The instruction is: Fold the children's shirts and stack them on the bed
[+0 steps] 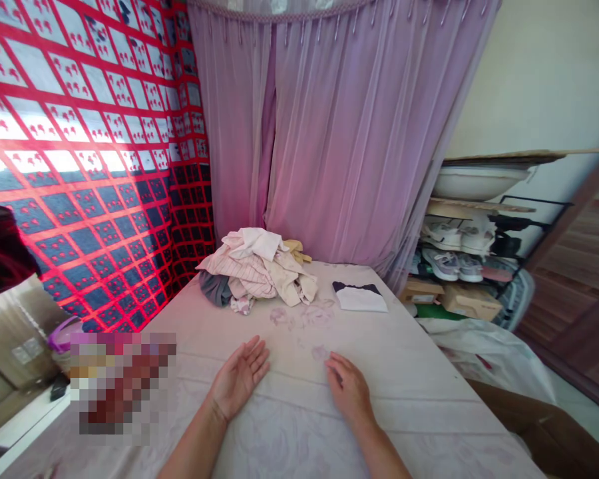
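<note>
My left hand (239, 376) rests palm up over the bed, its fingers stretched out and nothing in it. Across from it, my right hand (348, 386) is turned inward with loosely bent fingers, thumb a little apart, and holds nothing I can see. Both are over the pale flowered bed sheet (289, 412). Beyond my left hand lies a heap of crumpled clothes (252, 266), pink, white, beige and grey. A folded white and dark garment (361, 297) lies flat past my right hand, toward the bed's right edge.
A purple curtain (349, 133) hangs behind the bed, and a red-checked cloth (114, 159) covers the left side. To the right stands a rack with shoes (442, 263), cardboard boxes (472, 301) and a white basin (479, 182). A blurred patch (124, 379) hides something at left.
</note>
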{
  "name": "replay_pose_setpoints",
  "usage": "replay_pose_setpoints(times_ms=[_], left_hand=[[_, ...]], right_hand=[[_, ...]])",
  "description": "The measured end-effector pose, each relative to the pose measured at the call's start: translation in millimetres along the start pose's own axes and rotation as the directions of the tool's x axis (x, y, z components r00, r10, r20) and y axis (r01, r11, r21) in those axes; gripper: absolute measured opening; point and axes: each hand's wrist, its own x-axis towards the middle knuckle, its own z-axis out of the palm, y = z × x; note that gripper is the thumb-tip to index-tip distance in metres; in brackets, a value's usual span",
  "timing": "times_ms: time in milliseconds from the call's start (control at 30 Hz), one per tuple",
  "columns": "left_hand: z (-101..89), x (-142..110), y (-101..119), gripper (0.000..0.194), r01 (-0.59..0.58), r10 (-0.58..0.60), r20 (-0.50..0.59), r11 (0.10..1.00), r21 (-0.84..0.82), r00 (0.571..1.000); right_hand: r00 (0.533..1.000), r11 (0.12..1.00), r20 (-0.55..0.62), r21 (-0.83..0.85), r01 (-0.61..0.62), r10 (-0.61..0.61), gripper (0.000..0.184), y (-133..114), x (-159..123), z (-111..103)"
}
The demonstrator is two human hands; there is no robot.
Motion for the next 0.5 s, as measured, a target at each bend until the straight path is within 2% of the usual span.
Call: replay_pose_setpoints(times_ms=[300,400,500], left_hand=[[-0.1,-1.9,-1.7,0.034,-0.055,0.055,-0.052,0.998,0.004,0.997],[1.9,-3.1,-2.3,0.032,-0.071,0.073,-0.106,0.997,0.024,0.992],[4.6,-4.6,-3.1,0.042,-0.090,0.096,-0.137,0.995,0.054,0.986]], right_hand=[[0.999,1.000,-0.040,-0.018,0.018,-0.019,0.033,-6.2,-1.7,-2.1],[1.000,0.999,-0.017,-0.051,-0.011,0.010,0.046,-5.6,-0.4,-2.4],[0.999,0.998,0.006,-0.055,-0.034,0.034,0.055,-3.9,0.2,-2.8]])
